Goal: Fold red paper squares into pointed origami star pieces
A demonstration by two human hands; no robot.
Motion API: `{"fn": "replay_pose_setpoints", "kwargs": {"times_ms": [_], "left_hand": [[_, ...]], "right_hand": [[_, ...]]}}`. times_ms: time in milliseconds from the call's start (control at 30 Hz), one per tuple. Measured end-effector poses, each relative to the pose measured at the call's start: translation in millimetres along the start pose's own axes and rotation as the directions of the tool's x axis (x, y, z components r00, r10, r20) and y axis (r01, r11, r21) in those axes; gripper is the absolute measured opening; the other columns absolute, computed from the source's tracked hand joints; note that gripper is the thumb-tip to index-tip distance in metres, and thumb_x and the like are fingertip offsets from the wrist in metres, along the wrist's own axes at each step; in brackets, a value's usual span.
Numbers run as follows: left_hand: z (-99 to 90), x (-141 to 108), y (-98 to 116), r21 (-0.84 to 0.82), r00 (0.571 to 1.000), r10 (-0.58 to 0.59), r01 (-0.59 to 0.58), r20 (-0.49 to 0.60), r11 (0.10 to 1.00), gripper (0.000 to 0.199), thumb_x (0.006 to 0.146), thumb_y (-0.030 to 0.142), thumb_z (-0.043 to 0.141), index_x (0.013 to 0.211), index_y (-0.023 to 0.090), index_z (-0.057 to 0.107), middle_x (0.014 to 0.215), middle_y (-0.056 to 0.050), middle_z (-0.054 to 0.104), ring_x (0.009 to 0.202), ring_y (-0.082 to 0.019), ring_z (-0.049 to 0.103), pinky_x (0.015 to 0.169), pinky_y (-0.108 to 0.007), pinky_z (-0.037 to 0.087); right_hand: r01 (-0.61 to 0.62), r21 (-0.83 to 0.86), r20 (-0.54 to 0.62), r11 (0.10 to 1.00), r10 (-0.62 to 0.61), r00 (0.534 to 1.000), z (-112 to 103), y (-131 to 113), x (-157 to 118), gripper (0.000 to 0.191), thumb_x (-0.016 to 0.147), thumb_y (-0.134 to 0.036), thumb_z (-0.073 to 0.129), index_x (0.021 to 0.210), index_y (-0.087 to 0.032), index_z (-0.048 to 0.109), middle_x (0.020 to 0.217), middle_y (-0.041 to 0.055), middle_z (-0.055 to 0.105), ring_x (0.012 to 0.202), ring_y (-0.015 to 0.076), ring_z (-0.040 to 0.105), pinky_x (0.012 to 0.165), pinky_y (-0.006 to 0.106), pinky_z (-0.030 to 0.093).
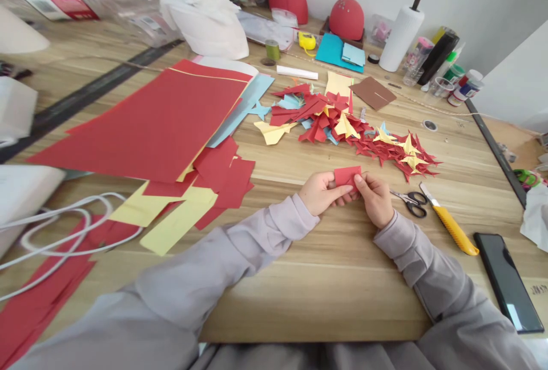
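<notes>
My left hand (319, 194) and my right hand (374, 198) meet above the wooden table, pinching a small piece of folded red paper (346, 177) between them. Just right of my right hand lie black-handled scissors (409, 203) and a yellow utility knife (449, 226), neither touched. Beyond my hands spreads a heap of folded red and yellow paper shapes (342, 127). A yellow folded paper plane (273, 132) lies at the heap's left end.
Large red sheets (141, 124) with blue and yellow paper lie left, and white cables (72, 227) beyond them. A black phone (507, 281) sits at right. A paper towel roll (401, 36), red domes, tape and bottles line the back.
</notes>
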State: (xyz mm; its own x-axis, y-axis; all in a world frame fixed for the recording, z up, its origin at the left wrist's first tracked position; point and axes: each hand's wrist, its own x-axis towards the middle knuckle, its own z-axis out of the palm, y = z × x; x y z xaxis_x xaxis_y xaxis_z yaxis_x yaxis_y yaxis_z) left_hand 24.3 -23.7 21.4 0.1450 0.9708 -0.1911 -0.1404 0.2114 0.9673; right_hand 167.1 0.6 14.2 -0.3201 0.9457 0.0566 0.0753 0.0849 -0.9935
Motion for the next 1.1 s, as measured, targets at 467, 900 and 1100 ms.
{"fn": "replay_pose_setpoints", "kwargs": {"times_ms": [467,900,1100], "left_hand": [[-2.0,-1.9,1.0,0.003,1.0,0.022,-0.022,-0.009,1.0,0.024,0.065,0.032,0.072,0.067,0.009,0.062,0.051,-0.003,0.064,0.042,-0.009,0.055,0.04,-0.019,0.041],[-2.4,-2.7,-0.4,-0.012,0.998,0.01,-0.011,-0.066,1.0,0.02,0.066,0.025,0.071,0.074,0.009,0.061,0.052,-0.002,0.062,0.044,-0.01,0.056,0.042,-0.02,0.043],[-3.2,2.1,-7.0,-0.114,0.992,0.099,-0.108,-0.075,0.988,0.04,0.061,0.026,0.074,0.092,0.013,0.053,0.076,-0.004,0.067,0.056,-0.012,0.061,0.041,-0.019,0.045]], "right_hand": [[-0.035,0.114,0.126,0.993,0.02,0.992,-1.5,0.3,2.7,0.031,0.07,-0.044,0.069,0.064,-0.017,0.055,0.056,-0.0024,0.058,0.05,0.0091,0.052,0.051,0.024,0.044],[-0.061,0.059,0.091,0.996,0.056,0.994,-3.8,-3.1,1.2,0.037,0.074,-0.051,0.061,0.061,-0.017,0.058,0.057,-0.0005,0.062,0.046,0.009,0.053,0.048,0.023,0.042],[-0.046,0.104,0.077,0.993,0.038,0.996,-0.7,-1.4,1.1,0.03,0.068,-0.044,0.07,0.063,-0.017,0.057,0.057,-0.001,0.062,0.049,0.0096,0.054,0.049,0.023,0.045]]}}
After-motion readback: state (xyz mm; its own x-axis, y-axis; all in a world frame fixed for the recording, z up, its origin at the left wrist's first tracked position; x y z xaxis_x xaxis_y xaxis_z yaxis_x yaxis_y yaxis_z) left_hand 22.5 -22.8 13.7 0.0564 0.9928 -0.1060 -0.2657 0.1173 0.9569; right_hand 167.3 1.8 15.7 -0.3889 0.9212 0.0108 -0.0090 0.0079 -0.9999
